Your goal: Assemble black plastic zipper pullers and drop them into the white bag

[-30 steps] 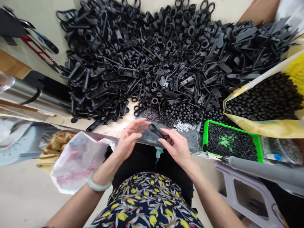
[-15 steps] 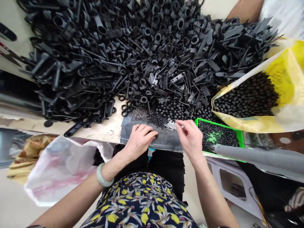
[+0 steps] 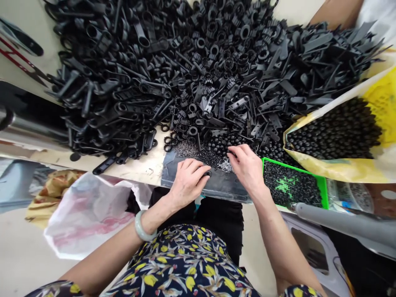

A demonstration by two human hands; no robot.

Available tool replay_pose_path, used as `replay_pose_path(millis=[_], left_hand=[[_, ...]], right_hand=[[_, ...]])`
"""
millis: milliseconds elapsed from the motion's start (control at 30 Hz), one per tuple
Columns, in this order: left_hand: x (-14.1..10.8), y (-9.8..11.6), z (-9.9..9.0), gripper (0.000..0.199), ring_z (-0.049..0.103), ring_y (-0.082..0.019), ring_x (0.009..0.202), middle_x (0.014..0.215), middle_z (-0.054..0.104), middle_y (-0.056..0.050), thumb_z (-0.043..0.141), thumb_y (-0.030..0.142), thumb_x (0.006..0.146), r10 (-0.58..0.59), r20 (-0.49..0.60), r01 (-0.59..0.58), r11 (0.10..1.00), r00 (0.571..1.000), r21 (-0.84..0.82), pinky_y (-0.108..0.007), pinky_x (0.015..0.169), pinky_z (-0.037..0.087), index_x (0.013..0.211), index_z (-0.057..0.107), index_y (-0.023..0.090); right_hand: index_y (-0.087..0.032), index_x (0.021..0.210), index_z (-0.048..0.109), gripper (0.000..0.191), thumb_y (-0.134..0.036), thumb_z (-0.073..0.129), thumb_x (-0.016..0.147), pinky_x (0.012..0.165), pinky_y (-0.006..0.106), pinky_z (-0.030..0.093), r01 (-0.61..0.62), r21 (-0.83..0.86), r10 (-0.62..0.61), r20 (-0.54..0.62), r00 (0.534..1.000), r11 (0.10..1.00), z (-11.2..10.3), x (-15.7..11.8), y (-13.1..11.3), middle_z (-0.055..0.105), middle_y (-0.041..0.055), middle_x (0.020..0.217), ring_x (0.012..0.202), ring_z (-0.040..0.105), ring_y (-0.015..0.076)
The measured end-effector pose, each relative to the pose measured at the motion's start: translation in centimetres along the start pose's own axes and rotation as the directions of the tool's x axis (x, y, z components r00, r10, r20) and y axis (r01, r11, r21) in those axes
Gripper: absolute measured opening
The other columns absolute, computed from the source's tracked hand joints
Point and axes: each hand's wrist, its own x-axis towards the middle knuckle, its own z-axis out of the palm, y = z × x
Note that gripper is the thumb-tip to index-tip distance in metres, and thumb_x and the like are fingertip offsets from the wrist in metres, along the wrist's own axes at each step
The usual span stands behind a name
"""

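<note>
My left hand [image 3: 189, 181] rests at the table's front edge with thumb and fingers closed on a small black ring-like part [image 3: 208, 174], mostly hidden by the fingertips. My right hand [image 3: 247, 167] is pinched at the near side of a heap of round black beads [image 3: 219, 144]; what its fingertips hold, if anything, is hidden. Just below those fingertips lies a small pile of thin silver pins [image 3: 225, 165]. Tiny dark pieces [image 3: 208, 158] and small brownish-grey bits [image 3: 185, 149] are spread left of the pins, on a dark grey mat [image 3: 216, 183].
Behind, black plastic handles [image 3: 123, 88], rings [image 3: 214, 50] and flat strips [image 3: 318, 43] are heaped high. To the right stand a green tray [image 3: 323, 192] of small black pieces and a yellow bag [image 3: 328, 171] of beads. A grey bar [image 3: 334, 218] juts in. Red-handled scissors [image 3: 21, 60] lie left.
My right hand has moved from the silver pins up to the edge of the black beads. My left hand still grips the small black part. The view has shifted slightly.
</note>
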Motion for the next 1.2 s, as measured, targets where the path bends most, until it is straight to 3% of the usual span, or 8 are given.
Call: replay_pose_path(millis=[67, 167, 267, 333, 467, 567, 867, 1200], left_hand=[[-0.4, 0.1, 0.3, 0.024, 0.058, -0.027, 0.112, 0.114, 0.073, -0.010, 0.061, 0.026, 0.102, -0.016, 0.008, 0.016, 1.000, 1.000, -0.001, -0.044, 0.095, 0.039, 0.123, 0.070, 0.021], [-0.8, 0.0, 0.6, 0.023, 0.058, -0.028, 0.111, 0.113, 0.073, -0.010, 0.059, 0.024, 0.102, -0.039, 0.025, 0.039, 0.999, 0.999, -0.003, -0.045, 0.097, 0.037, 0.120, 0.072, 0.020], [-0.7, -0.4, 0.6, 0.022, 0.057, -0.028, 0.113, 0.110, 0.074, -0.009, 0.055, 0.021, 0.103, -0.021, 0.068, 0.022, 0.999, 0.997, -0.023, -0.046, 0.097, 0.038, 0.116, 0.073, 0.021], [-0.6, -0.5, 0.3, 0.026, 0.057, -0.028, 0.115, 0.111, 0.075, -0.009, 0.055, 0.020, 0.102, -0.013, 0.079, 0.017, 0.999, 0.997, -0.046, -0.046, 0.098, 0.038, 0.121, 0.073, 0.022], [-0.9, 0.0, 0.0, 0.034, 0.055, -0.029, 0.121, 0.120, 0.075, -0.009, 0.055, 0.020, 0.100, -0.079, -0.001, 0.078, 0.989, 0.997, -0.124, -0.046, 0.102, 0.037, 0.131, 0.070, 0.022], [-1.2, 0.6, 0.2, 0.028, 0.057, -0.028, 0.117, 0.116, 0.078, -0.008, 0.058, 0.024, 0.102, -0.123, -0.021, 0.117, 0.975, 0.992, -0.189, -0.046, 0.101, 0.036, 0.124, 0.074, 0.024], [-0.8, 0.9, 0.7, 0.023, 0.060, -0.029, 0.115, 0.108, 0.082, -0.006, 0.065, 0.029, 0.098, -0.205, -0.028, 0.189, 0.940, 0.978, -0.284, -0.047, 0.102, 0.033, 0.116, 0.079, 0.025], [-0.7, 0.9, 1.0, 0.016, 0.067, -0.025, 0.106, 0.105, 0.083, -0.002, 0.069, 0.030, 0.098, -0.212, -0.019, 0.200, 0.945, 0.977, -0.257, -0.047, 0.102, 0.029, 0.108, 0.081, 0.028]], right_hand=[[-0.024, 0.115, 0.074, 0.020, -0.033, 0.065, 0.100, 0.077, 0.031, 0.056, -0.107, 0.241, 0.109, 0.007, 0.994, 0.965, -0.1, -1.6, -0.6, 0.075, 0.0035, 0.100, 0.077, 0.068, 0.0157], [-0.023, 0.109, 0.074, 0.022, -0.039, 0.073, 0.093, 0.077, 0.032, 0.061, -0.277, 0.560, 0.232, 0.151, 0.961, 0.781, 0.8, -4.7, -2.4, 0.076, 0.0028, 0.094, 0.079, 0.072, 0.0169], [-0.022, 0.109, 0.075, 0.028, -0.043, 0.077, 0.091, 0.077, 0.035, 0.065, -0.366, 0.723, 0.318, 0.210, 0.925, 0.587, 3.0, -7.0, -4.2, 0.078, 0.0041, 0.093, 0.079, 0.074, 0.0186], [-0.022, 0.111, 0.075, 0.029, -0.043, 0.076, 0.091, 0.076, 0.035, 0.065, -0.363, 0.754, 0.361, 0.178, 0.915, 0.547, 4.4, -7.5, -5.0, 0.078, 0.0050, 0.094, 0.077, 0.074, 0.0183], [-0.023, 0.107, 0.078, 0.023, -0.042, 0.072, 0.095, 0.068, 0.032, 0.060, -0.252, 0.663, 0.305, 0.037, 0.952, 0.705, 5.3, -7.2, -5.4, 0.076, 0.0086, 0.114, 0.074, 0.068, 0.0147], [-0.024, 0.107, 0.078, 0.020, -0.040, 0.069, 0.098, 0.064, 0.030, 0.057, -0.215, 0.585, 0.268, -0.004, 0.963, 0.782, 5.0, -7.2, -5.3, 0.074, 0.0074, 0.113, 0.069, 0.063, 0.0127], [-0.025, 0.111, 0.075, 0.018, -0.037, 0.068, 0.100, 0.070, 0.030, 0.062, -0.226, 0.581, 0.248, 0.042, 0.968, 0.782, 4.9, -8.3, -5.0, 0.075, 0.0050, 0.108, 0.075, 0.070, 0.0144], [-0.023, 0.114, 0.076, 0.018, -0.026, 0.062, 0.104, 0.091, 0.031, 0.061, 0.017, 0.406, -0.016, -0.006, 1.000, 0.914, 3.4, -7.6, -4.1, 0.079, 0.0062, 0.111, 0.099, 0.076, 0.0182]])
